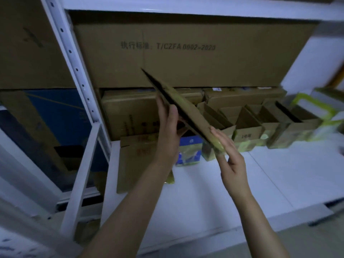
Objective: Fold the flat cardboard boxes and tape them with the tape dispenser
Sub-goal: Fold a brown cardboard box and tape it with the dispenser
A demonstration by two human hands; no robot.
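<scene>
A flat brown cardboard box [183, 107] is held edge-on in the air above the white shelf, slanting from upper left to lower right. My left hand [168, 133] holds its left side, thumb along the near edge and fingers behind it. My right hand [228, 157] lies with straight fingers against the box's lower right end. No tape dispenser is in view.
Several small folded cardboard boxes [247, 127] stand in a row at the back of the white shelf [242, 183]. Large cartons [186, 56] are stacked behind them. A blue packet [189, 151] and a leaning flat carton [135, 162] stand below my hands. A white upright post [74, 71] is at left.
</scene>
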